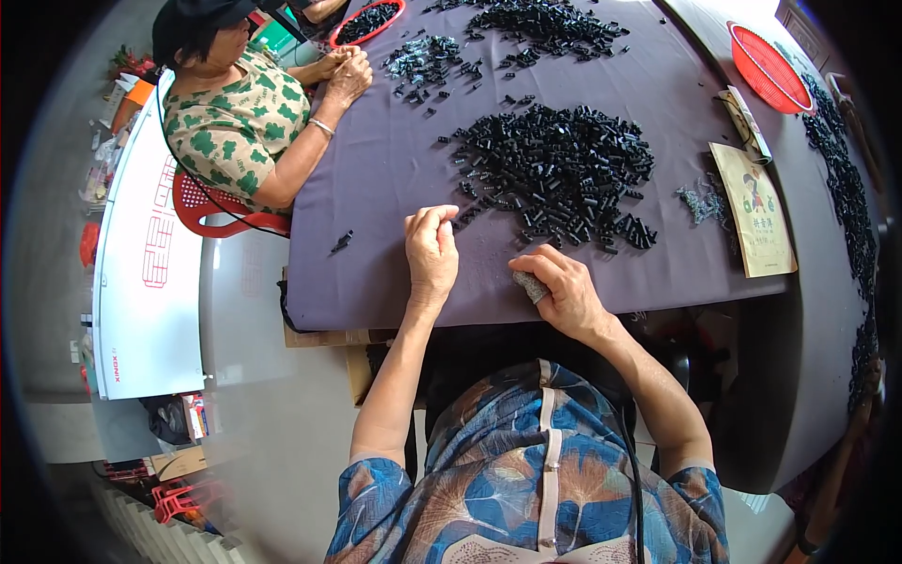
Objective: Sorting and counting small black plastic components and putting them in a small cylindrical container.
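My left hand [432, 256] is closed in a pinch over the cloth, at the near left edge of a big pile of small black plastic parts [564, 169]. Dark pieces lie right by its fingertips; what the pinch holds, if anything, I cannot make out. Close to the table's front edge, my right hand [571, 296] is wrapped round a rough grey lump [532, 286], with only part of the lump showing. Two or so loose black parts [342, 242] lie on the cloth to the left of my left hand.
Across the grey tablecloth [376, 188] sits a co-worker [244, 122], hands together beside a red basket [368, 23]. More black parts [540, 28] lie at the back. On the right are grey scraps [703, 200], a tan paper booklet [754, 214] and a red sieve [769, 70].
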`<state>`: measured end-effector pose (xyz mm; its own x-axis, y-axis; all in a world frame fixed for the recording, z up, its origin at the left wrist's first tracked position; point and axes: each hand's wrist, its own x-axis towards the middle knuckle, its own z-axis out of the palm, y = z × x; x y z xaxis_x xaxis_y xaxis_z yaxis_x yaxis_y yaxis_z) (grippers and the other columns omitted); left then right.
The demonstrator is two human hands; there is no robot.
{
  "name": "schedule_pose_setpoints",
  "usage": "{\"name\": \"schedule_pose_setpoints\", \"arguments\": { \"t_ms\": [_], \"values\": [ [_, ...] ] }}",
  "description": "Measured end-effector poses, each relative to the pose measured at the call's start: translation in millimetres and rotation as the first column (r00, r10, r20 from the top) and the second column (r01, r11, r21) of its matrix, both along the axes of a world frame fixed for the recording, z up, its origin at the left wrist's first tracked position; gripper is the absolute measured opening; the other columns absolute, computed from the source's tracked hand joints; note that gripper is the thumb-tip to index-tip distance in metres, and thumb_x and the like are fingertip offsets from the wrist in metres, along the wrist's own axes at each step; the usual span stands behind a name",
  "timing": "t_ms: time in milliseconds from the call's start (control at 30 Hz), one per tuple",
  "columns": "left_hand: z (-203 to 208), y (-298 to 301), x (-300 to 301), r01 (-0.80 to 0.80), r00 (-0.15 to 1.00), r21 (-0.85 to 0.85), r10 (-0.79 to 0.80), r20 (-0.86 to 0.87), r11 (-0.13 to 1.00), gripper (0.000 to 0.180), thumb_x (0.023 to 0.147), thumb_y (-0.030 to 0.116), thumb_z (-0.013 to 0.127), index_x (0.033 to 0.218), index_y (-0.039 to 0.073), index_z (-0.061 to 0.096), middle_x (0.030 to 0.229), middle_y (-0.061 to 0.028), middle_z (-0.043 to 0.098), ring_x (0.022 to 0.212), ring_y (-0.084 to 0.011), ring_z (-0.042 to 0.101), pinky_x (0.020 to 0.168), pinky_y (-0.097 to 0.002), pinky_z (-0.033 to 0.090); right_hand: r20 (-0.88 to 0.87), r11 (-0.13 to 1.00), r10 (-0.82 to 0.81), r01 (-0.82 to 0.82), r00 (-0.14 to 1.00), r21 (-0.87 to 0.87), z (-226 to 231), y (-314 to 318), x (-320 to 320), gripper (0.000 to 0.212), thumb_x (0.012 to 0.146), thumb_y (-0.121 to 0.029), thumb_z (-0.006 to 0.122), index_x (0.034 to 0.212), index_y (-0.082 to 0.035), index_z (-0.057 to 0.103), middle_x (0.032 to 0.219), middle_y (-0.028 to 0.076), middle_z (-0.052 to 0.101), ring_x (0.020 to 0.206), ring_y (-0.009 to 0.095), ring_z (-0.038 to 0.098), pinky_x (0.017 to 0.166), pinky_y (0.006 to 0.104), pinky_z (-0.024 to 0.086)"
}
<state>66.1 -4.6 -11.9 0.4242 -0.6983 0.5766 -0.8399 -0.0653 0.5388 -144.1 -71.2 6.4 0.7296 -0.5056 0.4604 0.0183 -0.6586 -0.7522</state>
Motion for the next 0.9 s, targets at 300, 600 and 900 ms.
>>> {"name": "schedule_pose_setpoints", "arguments": {
  "t_ms": [300,600,900],
  "values": [
    [5.3,6.4,-2.1,0.088,0.981,0.073,-0.073,-0.177,0.993,0.022,0.075,-0.004,0.067,0.096,0.003,0.064,0.089,-0.0034,0.062,0.075,-0.0151,0.055,0.071,-0.0276,0.049,-0.008,1.000,0.001,-0.001,1.000,-0.022,0.4,0.1,-0.2,0.044,0.061,0.009,0.058,0.103,-0.005,0.059,0.087,0.011,0.057,0.082,0.033,0.060,0.069,0.0390,0.051],
    [7.3,3.3,-8.2,0.065,0.953,0.125,-0.024,-0.301,0.990,0.026,0.073,0.000,0.070,0.098,0.004,0.064,0.084,-0.0046,0.062,0.073,-0.0174,0.054,0.070,-0.0303,0.048,-0.030,1.000,0.009,-0.010,1.000,-0.018,2.4,1.0,-0.2,0.044,0.061,0.009,0.058,0.103,-0.005,0.059,0.089,0.011,0.058,0.084,0.032,0.061,0.071,0.0386,0.052],
    [5.1,8.4,-16.0,0.067,0.973,0.111,-0.041,-0.225,0.992,0.025,0.077,0.005,0.069,0.101,0.006,0.063,0.082,-0.0040,0.060,0.072,-0.0197,0.053,0.075,-0.0347,0.044,-0.019,1.000,0.002,-0.003,1.000,-0.018,-1.6,0.1,0.7,0.045,0.060,0.010,0.057,0.103,-0.005,0.059,0.089,0.011,0.058,0.083,0.033,0.060,0.070,0.0389,0.051]
  ]
}}
